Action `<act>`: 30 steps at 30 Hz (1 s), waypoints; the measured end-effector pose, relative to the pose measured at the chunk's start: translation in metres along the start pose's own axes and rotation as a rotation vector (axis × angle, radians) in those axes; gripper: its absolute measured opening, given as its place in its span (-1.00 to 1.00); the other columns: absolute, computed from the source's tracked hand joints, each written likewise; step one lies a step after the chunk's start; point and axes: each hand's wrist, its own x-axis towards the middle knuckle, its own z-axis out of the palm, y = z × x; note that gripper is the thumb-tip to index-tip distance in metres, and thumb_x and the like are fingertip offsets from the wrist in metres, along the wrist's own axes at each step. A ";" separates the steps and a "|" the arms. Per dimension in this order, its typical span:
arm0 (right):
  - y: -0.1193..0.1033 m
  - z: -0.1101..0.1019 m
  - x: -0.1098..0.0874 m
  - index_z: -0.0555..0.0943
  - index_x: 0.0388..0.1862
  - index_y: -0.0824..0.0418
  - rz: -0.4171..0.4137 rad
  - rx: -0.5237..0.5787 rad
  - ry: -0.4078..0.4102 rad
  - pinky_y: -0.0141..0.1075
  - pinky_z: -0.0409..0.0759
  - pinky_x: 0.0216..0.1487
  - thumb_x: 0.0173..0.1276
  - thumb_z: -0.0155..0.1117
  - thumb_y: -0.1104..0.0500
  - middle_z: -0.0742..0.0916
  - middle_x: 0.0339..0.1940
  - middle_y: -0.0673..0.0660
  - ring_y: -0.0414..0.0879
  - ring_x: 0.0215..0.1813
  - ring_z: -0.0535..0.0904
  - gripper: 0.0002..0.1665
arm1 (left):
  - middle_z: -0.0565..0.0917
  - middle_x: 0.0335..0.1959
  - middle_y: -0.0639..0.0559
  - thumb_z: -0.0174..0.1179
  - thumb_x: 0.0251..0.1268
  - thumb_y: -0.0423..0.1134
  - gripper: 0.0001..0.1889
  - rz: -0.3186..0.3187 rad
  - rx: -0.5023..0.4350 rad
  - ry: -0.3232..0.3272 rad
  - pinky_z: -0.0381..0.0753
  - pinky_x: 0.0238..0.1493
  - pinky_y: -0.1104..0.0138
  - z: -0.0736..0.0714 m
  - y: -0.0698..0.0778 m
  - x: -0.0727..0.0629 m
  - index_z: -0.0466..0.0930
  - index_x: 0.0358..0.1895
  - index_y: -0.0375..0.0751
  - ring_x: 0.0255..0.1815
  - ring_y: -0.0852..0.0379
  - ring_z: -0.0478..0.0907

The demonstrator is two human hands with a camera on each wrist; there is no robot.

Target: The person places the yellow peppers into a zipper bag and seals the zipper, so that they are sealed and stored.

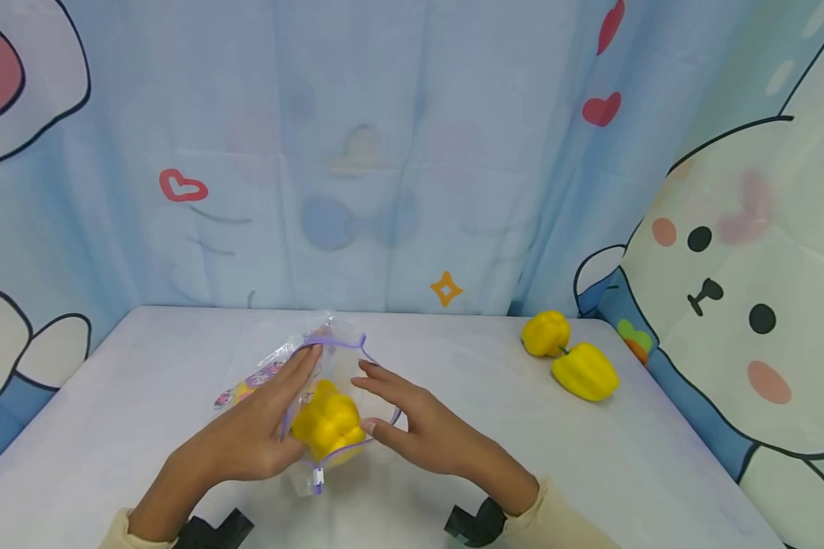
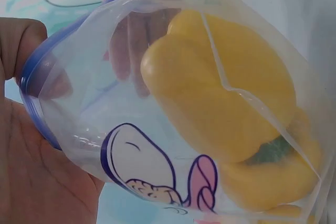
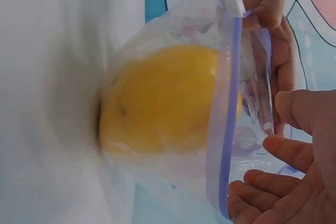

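Note:
A clear zip bag (image 1: 339, 454) with a purple seal and white slider (image 3: 234, 7) stands on the table, its mouth spread wide toward me. Inside it sits a yellow bell pepper (image 1: 329, 419), with a green stem (image 2: 270, 150) visible through the plastic. My left hand (image 1: 257, 427) holds the left side of the mouth, its thumb bent over the seal inside and its long fingers lying along the outside. At the right side, my right hand (image 1: 419, 427) has its fingers loosely extended, the fingertips right at the rim and the thumb over the mouth.
Two more yellow bell peppers, a rear one (image 1: 545, 333) and a front one (image 1: 586, 372), lie close together at the table's back right. A white cloth covers the table (image 1: 494, 381). Behind it hangs a light blue cartoon curtain (image 1: 384, 152).

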 end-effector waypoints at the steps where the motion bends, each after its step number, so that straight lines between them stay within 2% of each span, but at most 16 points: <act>1: -0.001 -0.001 0.000 0.35 0.45 0.10 -0.004 -0.002 0.007 -0.08 0.21 0.41 0.45 0.16 0.03 0.21 0.53 -0.10 -0.19 0.52 0.07 -0.38 | -0.22 0.58 0.00 0.14 -0.05 -0.38 0.06 0.001 0.002 0.001 -0.02 0.42 -0.07 -0.001 0.001 0.000 -0.27 0.57 -0.20 0.56 0.00 -0.21; 8: -0.005 -0.003 -0.003 0.40 0.40 0.16 -0.019 0.063 -0.012 -0.12 0.21 0.41 0.47 0.13 0.05 0.37 0.45 -0.08 -0.17 0.50 0.15 -0.44 | -0.22 0.58 0.02 0.13 -0.08 -0.38 0.07 -0.008 -0.003 0.004 -0.03 0.42 -0.07 -0.002 0.001 -0.001 -0.27 0.57 -0.19 0.56 0.01 -0.21; 12: -0.006 -0.004 -0.004 0.43 0.38 0.15 -0.046 0.120 -0.019 -0.16 0.32 0.35 0.49 0.10 0.10 0.46 0.39 -0.06 -0.14 0.42 0.31 -0.49 | -0.22 0.58 0.03 0.13 -0.09 -0.36 0.07 -0.031 -0.009 -0.001 -0.03 0.43 -0.08 0.000 0.000 0.000 -0.26 0.57 -0.18 0.56 0.01 -0.21; 18: -0.004 -0.009 -0.006 0.54 0.24 0.25 -0.102 0.285 0.094 -0.20 0.55 0.14 0.50 0.03 0.29 0.67 0.15 0.06 -0.02 0.20 0.56 -0.61 | -0.24 0.58 0.06 0.11 -0.08 -0.35 0.06 -0.056 -0.025 -0.025 -0.06 0.45 -0.05 0.003 -0.001 0.003 -0.27 0.57 -0.18 0.56 0.05 -0.25; 22: -0.001 -0.013 -0.010 0.58 0.18 0.31 -0.133 0.293 0.158 -0.19 0.61 0.05 0.49 0.00 0.34 0.70 0.09 0.11 0.01 0.11 0.60 -0.64 | -0.25 0.58 0.07 0.11 -0.08 -0.33 0.07 -0.069 -0.021 -0.037 -0.06 0.44 -0.03 0.005 0.000 0.003 -0.29 0.57 -0.17 0.56 0.05 -0.25; 26: 0.002 -0.018 -0.015 0.59 0.16 0.32 -0.131 0.289 0.201 -0.17 0.57 0.12 0.49 -0.01 0.36 0.69 0.11 0.14 0.05 0.17 0.58 -0.64 | -0.27 0.58 0.07 0.10 -0.09 -0.34 0.07 -0.065 -0.023 -0.046 -0.07 0.44 -0.04 0.006 -0.001 0.003 -0.31 0.57 -0.16 0.56 0.06 -0.27; 30: 0.008 -0.026 -0.022 0.59 0.18 0.27 -0.079 0.258 0.255 -0.19 0.49 0.21 0.49 0.01 0.35 0.65 0.18 0.10 0.05 0.31 0.46 -0.63 | -0.28 0.58 0.07 0.09 -0.10 -0.35 0.07 -0.056 -0.026 -0.055 -0.08 0.45 -0.04 0.006 -0.001 0.003 -0.31 0.57 -0.18 0.56 0.07 -0.29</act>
